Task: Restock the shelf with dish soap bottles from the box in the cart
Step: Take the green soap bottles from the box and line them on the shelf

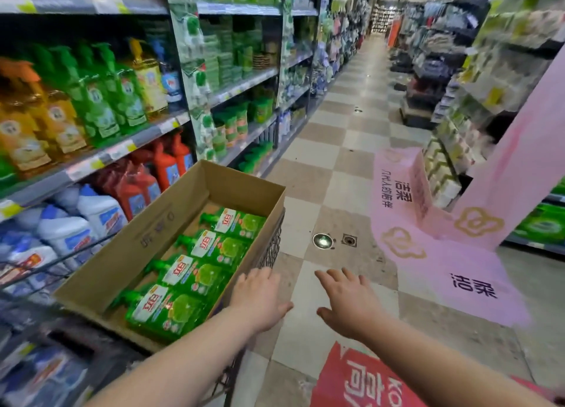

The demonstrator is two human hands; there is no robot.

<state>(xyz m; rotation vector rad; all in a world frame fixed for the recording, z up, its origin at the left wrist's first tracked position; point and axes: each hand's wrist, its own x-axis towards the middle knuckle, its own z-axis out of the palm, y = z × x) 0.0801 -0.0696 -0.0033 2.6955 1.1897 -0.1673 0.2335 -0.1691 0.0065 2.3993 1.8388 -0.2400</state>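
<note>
Box: the open brown cardboard box [122,254] sits in the black wire cart [270,247], close to the grey metal shelf [128,144], so the reach is short.
Soap: four flat green dish soap bottles [183,275] lie on their sides in one row in the box, packed so they do not roll.
Left hand [260,296]: fingers straight and spread at the box's right wall; it holds nothing.
Right hand [345,302]: spread over the floor, beside the cart; it holds nothing.
Shelf: green pump bottles [101,101] stand there; they are too blurry to count.
Count: one box, one cart, two hands.
</note>
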